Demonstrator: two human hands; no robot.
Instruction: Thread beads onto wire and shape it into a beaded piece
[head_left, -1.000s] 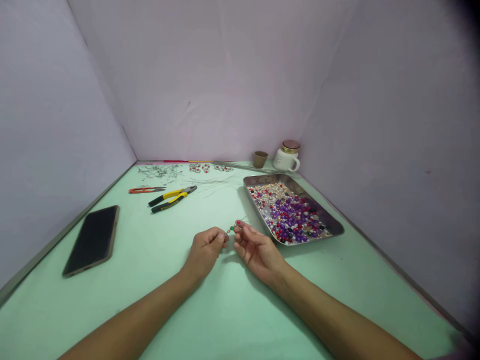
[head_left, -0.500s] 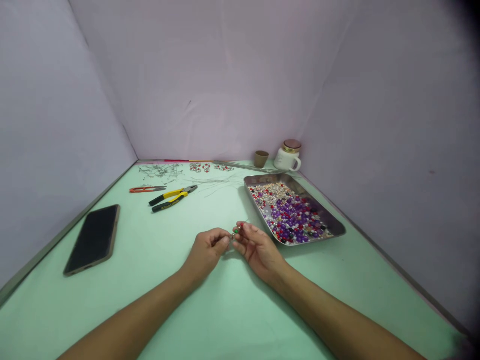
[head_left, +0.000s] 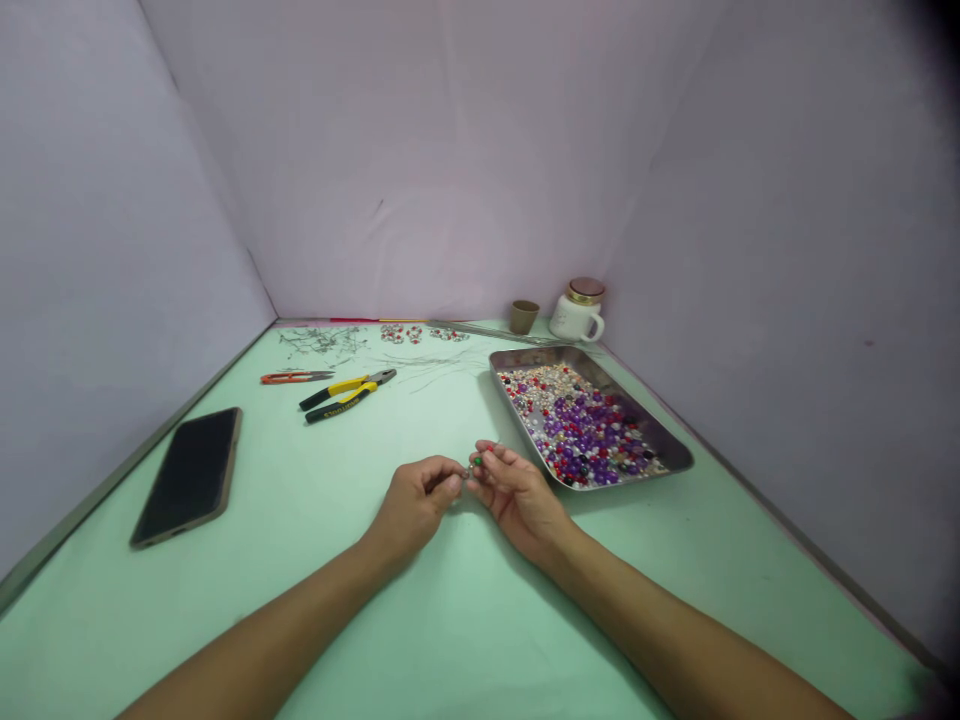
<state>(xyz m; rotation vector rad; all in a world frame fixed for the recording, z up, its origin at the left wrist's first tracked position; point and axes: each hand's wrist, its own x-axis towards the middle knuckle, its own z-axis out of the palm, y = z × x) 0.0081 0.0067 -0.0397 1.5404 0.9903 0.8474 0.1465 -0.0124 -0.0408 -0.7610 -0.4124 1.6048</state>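
A: Grip state, quick?
B: Left hand (head_left: 416, 500): thumb and forefinger pinch the near end of a small beaded strand (head_left: 472, 467). Right hand (head_left: 525, 500): palm up, fingers curled, thumb and fingertips closed on its other end.
A: So the strand is where?
B: Bridging the two hands, above the green tabletop (head_left: 300, 500). Green bead (head_left: 478, 461) sits right at the grip, red bead (head_left: 490, 449) by the right fingertips. The exact hold on each bead is too small to tell.
A: How to do this well?
B: My call: light but firm pinch close to the beads, strand fairly level so nothing slides, left hand steady while the right does fine adjusting. A thin wire end seems to poke past the right fingertips; mind it.
A: Edges, room?
B: Metal tray (head_left: 660, 440) of loose beads is tightest, just beyond the right hand; its rim could catch knuckles. Pliers (head_left: 349, 393) ahead and left, orange snips (head_left: 296, 378) behind them, phone (head_left: 187, 475) well left. Loose wires (head_left: 427, 368) ahead. Most elbow room: left and toward the body.
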